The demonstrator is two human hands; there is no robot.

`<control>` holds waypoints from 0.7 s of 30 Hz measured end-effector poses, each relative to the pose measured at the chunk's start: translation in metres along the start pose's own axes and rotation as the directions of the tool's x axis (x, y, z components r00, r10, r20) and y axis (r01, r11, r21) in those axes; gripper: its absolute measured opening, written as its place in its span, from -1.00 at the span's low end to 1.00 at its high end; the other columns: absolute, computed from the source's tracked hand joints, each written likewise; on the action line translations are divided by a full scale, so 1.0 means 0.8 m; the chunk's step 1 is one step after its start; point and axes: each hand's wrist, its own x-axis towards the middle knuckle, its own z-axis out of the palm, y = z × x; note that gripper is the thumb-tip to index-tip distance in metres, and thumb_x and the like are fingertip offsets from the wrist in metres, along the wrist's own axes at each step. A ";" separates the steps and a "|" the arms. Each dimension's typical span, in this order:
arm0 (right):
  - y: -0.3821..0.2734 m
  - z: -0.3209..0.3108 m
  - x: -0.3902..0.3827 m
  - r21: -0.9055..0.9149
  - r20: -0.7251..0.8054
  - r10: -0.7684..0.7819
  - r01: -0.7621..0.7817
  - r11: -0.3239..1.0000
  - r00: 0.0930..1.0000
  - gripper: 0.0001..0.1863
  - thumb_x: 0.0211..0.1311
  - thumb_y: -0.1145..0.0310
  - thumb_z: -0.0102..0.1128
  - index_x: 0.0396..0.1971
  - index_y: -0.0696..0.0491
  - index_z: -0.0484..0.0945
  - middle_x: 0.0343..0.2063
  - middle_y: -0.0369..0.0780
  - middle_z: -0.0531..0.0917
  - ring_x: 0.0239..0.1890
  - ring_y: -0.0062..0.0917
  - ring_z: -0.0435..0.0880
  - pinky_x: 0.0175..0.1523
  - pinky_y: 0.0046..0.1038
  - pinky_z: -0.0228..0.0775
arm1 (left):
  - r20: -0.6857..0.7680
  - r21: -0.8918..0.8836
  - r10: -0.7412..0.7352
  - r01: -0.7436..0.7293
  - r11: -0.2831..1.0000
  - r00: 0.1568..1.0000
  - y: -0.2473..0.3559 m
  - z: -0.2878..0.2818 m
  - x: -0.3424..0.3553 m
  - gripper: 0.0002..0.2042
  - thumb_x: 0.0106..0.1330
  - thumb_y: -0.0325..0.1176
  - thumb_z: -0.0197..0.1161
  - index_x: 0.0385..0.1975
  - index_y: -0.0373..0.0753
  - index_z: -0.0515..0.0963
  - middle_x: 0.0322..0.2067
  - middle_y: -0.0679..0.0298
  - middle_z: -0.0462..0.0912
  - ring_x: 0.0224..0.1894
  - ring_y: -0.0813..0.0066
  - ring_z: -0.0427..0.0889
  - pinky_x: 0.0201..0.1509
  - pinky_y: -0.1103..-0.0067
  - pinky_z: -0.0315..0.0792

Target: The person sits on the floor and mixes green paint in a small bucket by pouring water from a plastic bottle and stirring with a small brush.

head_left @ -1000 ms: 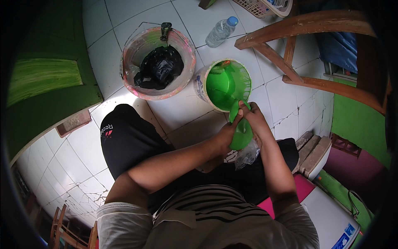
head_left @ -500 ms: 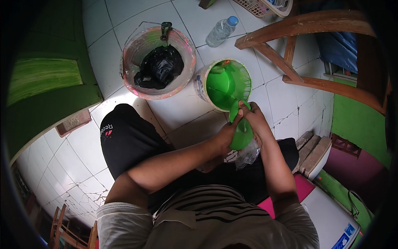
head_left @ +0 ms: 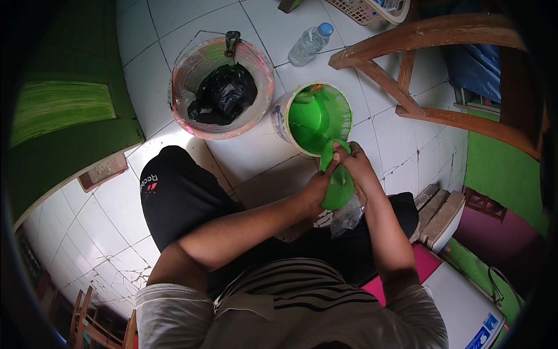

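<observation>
White tiled floor (head_left: pixel 174 17): both hands, left (head_left: pixel 317 189) and right (head_left: pixel 360 168), clenched around green plastic scoop (head_left: pixel 337 186) beside green paint bucket (head_left: pixel 317 116).

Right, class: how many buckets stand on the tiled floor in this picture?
2. A paint-stained bucket with a black bag inside stands at upper left; a bucket of green paint stands to its right, just beyond the person's hands. Others may sit out of view.

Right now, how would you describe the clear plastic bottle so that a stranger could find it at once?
Start from the white tiled floor and find the bucket of green paint in front of the seated person. Beyond it, near the wooden chair leg, lies the clear plastic bottle. Unlike both paint-stained buckets, it is small, see-through, and has a blue cap.
</observation>
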 end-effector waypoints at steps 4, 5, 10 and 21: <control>0.001 0.000 0.001 -0.005 -0.012 -0.009 0.009 1.000 1.000 -0.44 0.41 0.05 0.22 0.08 0.27 0.43 -0.27 -0.10 0.65 -0.30 -0.50 0.64 -0.25 -0.48 0.51 | -0.021 -0.011 0.022 -0.022 1.000 1.000 0.000 0.004 -0.001 -0.08 0.12 0.56 0.15 0.17 -0.22 0.39 -0.17 0.22 0.55 -0.17 0.34 0.58 -0.24 0.34 0.50; 0.001 0.000 0.002 -0.005 -0.012 -0.011 0.011 1.000 1.000 -0.45 0.41 0.05 0.22 0.07 0.27 0.43 -0.28 -0.11 0.65 -0.31 -0.50 0.64 -0.25 -0.48 0.51 | -0.019 -0.014 0.022 -0.022 1.000 1.000 -0.001 0.004 0.001 -0.08 0.12 0.56 0.15 0.18 -0.23 0.39 -0.17 0.22 0.55 -0.17 0.34 0.58 -0.23 0.34 0.50; -0.002 0.001 0.001 0.000 -0.017 -0.017 0.017 1.000 1.000 -0.47 0.41 0.07 0.22 0.05 0.27 0.45 -0.29 -0.13 0.65 -0.32 -0.53 0.64 -0.26 -0.50 0.50 | -0.033 -0.073 -0.039 0.036 0.997 0.999 0.004 0.005 -0.002 -0.30 0.31 0.39 0.13 0.13 -0.14 0.43 -0.24 0.34 0.55 -0.23 0.49 0.55 -0.21 0.48 0.50; 0.003 -0.001 0.008 0.049 0.004 -0.026 0.026 0.998 1.000 -0.54 0.41 0.15 0.25 0.04 0.25 0.46 -0.30 -0.18 0.65 -0.33 -0.57 0.63 -0.27 -0.54 0.50 | -0.052 -0.030 -0.012 0.010 1.000 0.999 0.010 0.010 -0.006 -0.13 0.20 0.48 0.15 0.21 -0.22 0.36 -0.09 0.22 0.54 -0.09 0.36 0.56 -0.07 0.35 0.50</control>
